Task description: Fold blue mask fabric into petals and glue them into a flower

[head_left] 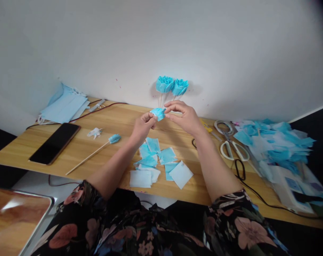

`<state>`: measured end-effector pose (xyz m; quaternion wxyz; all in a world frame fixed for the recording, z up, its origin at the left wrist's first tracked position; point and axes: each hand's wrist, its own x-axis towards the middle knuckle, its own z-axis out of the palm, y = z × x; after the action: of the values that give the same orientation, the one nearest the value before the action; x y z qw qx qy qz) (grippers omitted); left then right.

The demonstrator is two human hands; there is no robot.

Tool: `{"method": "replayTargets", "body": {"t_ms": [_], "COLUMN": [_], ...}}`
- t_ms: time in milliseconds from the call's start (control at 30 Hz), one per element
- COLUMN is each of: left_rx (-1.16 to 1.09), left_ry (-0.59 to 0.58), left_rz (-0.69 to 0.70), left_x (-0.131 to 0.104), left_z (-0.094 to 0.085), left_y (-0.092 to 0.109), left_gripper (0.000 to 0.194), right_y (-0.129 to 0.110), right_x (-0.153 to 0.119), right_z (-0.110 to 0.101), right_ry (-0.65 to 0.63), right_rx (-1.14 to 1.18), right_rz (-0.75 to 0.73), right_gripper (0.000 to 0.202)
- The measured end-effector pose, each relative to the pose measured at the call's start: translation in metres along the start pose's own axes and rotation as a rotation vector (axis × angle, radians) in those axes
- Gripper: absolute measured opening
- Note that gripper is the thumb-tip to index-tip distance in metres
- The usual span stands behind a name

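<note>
A small blue fabric piece (158, 113) is held up above the middle of the table between both hands. My left hand (144, 124) pinches its left edge. On the other side my right hand (183, 115) has its thumb and index finger closed on the right edge. Below my wrists lie several cut blue and white fabric squares (151, 161). Left of them rests a wooden stick (88, 158) with a small blue bud (114, 138) at its tip. Two finished-looking blue flowers (164, 84) on sticks stand against the wall behind my hands.
A black phone (54, 143), a white scrap (94, 133) and stacked blue face masks (64, 106) are on the left. To the right are white-handled scissors (234, 147), a yellow cutter (206, 126), a black cable (260, 197) and a heap of blue fabric pieces (279, 142).
</note>
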<state>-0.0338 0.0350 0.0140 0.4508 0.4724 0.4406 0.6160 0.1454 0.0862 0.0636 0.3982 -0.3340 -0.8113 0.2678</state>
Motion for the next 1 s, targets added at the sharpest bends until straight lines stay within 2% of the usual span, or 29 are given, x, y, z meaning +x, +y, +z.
{"method": "replayTargets", "body": {"t_ms": [67,200,367,700,1000], "left_rx": [0.001,0.012,0.004,0.005,0.008], "left_ry": [0.001,0.009,-0.001,0.024,0.032], "left_rz": [0.005,-0.002,0.004,0.001,-0.030], "left_x": [0.000,-0.001,-0.001,-0.001,0.002], "left_z": [0.000,0.000,0.000,0.000,0.000], "left_y": [0.000,0.001,0.000,-0.001,-0.004], "left_gripper": [0.023,0.023,0.023,0.025,0.020], "right_y": [0.002,0.006,0.006,0.012,0.009], "right_x": [0.000,-0.001,-0.001,-0.001,-0.002], "right_z": [0.001,0.005,0.005,0.005,0.007], "right_ry": [0.014,0.009,-0.030,-0.031,-0.045], "right_rx": [-0.121,-0.226,-0.244,-0.234,-0.231], "right_rz": [-0.073,-0.105,-0.139,-0.202,-0.167], "right_gripper": [0.004,0.006,0.005,0.006,0.004]}}
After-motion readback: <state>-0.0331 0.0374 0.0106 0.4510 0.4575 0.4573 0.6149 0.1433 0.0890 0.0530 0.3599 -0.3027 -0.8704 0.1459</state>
